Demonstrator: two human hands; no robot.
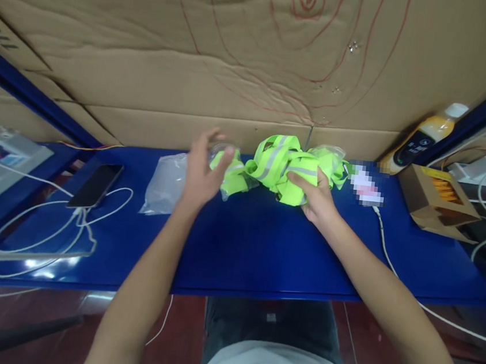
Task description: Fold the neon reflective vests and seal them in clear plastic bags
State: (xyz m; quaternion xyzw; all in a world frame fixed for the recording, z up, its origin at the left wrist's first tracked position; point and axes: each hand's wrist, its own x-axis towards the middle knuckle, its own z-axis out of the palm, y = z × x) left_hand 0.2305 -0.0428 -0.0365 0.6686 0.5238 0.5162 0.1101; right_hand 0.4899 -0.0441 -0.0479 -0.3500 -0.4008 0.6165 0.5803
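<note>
Over at the far left, a power strip is sitting with white cables spreading around it. Next to it a dark-screened phone is lying on the blue counter, a white plug fitting into its near end. A clear plastic bag is lying flat just beside the person's left hand, which is blurring slightly; its grip is standing open, thumb apart from the fingers, in front of a small yellow-green bundle. I can't tell whether they are touching. Right of that, a larger bundle of reflective straps, yellow-green with grey stripes, is resting in loose loops near the back of the counter. The right hand is holding its right part, the grip closing on the fabric with the thumb lying on top. Behind that hand, a plastic-wrapped bundle is showing. Farther right, a pixelated item is lying by a white cable, a bottle of orange drink is leaning, and an open cardboard box is holding something orange.
</note>
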